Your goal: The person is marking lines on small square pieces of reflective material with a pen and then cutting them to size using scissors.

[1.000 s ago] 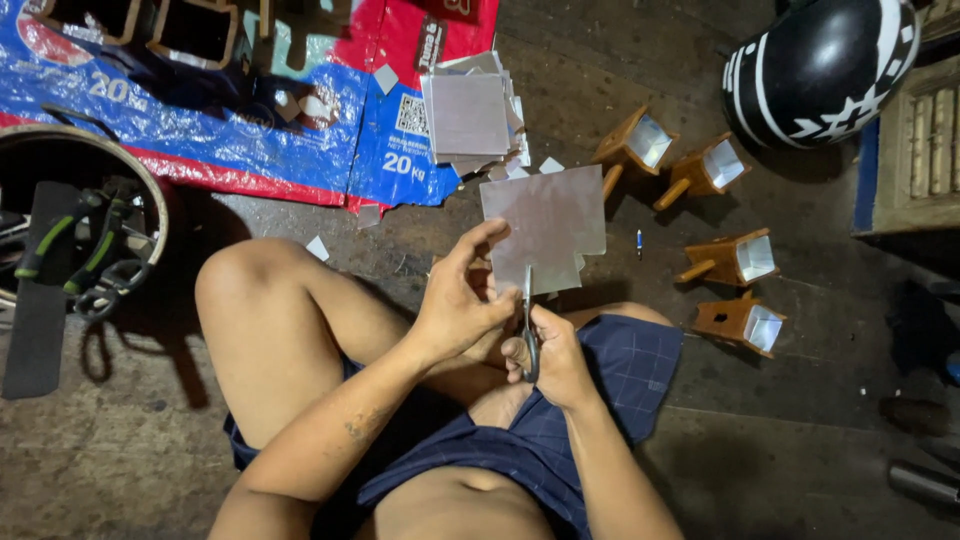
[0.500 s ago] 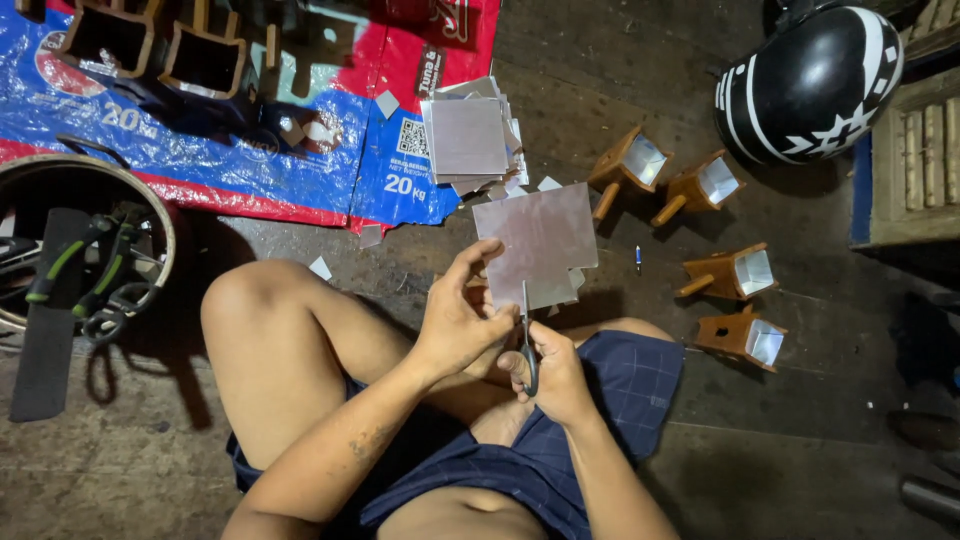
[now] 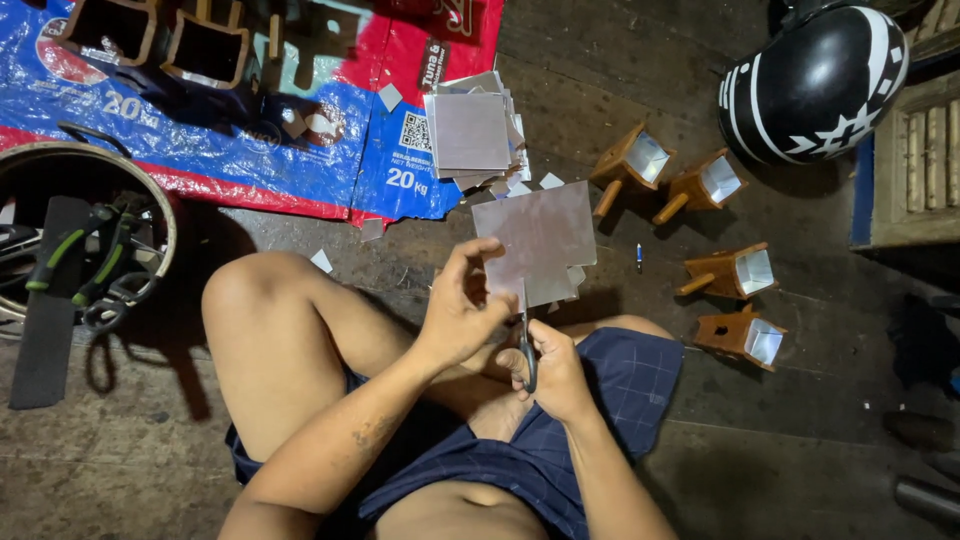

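Note:
My left hand [image 3: 460, 312] grips the lower left edge of a thin silvery metal sheet [image 3: 535, 238], thumb on top. My right hand [image 3: 552, 365] is closed on the handles of a pair of scissors [image 3: 526, 335], whose blades point up into the sheet's bottom edge. The sheet is held upright above my lap, over my bent legs in dark blue checked shorts.
A stack of cut silvery squares [image 3: 470, 130] lies on a blue and red plastic sack [image 3: 250, 120]. Several small wooden boxes with shiny linings [image 3: 740, 272] stand to the right. A black and white helmet [image 3: 815, 80] sits top right, a round tub with tools [image 3: 80, 250] left.
The sheet has shifted slightly left and lower toward me, and the scissors have worked a little further up into its bottom edge. My hands keep their grips.

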